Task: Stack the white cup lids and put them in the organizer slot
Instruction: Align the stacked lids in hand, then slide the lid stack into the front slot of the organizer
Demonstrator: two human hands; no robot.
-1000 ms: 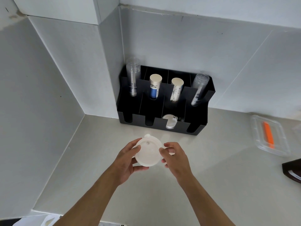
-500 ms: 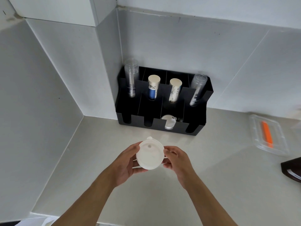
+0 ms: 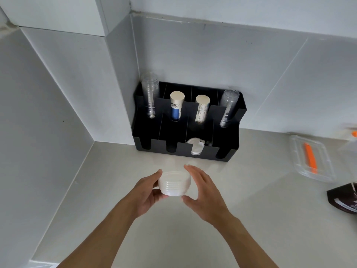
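A stack of several white cup lids [image 3: 174, 183] lies flat between my hands, just above the pale counter. My left hand [image 3: 147, 192] grips its left side with thumb and fingers. On the stack's right, my right hand [image 3: 203, 192] has its fingers spread; the thumb is close to the lower edge, and contact is unclear. Behind the stack in the corner stands the black organizer [image 3: 229, 151]. Its third front slot holds a white lid [image 3: 196, 147] leaning upright.
The organizer's back row holds two stacks of clear cups [image 3: 150, 95] and two stacks of paper cups [image 3: 176, 107]. At the right lie a clear plastic box [image 3: 313, 157] with an orange item and a dark package [image 3: 343, 200]. Walls close in at the left and back.
The lid stack turned from facing me to lying flat and dropped lower. My right hand let go of it and opened beside it; the left hand kept hold.
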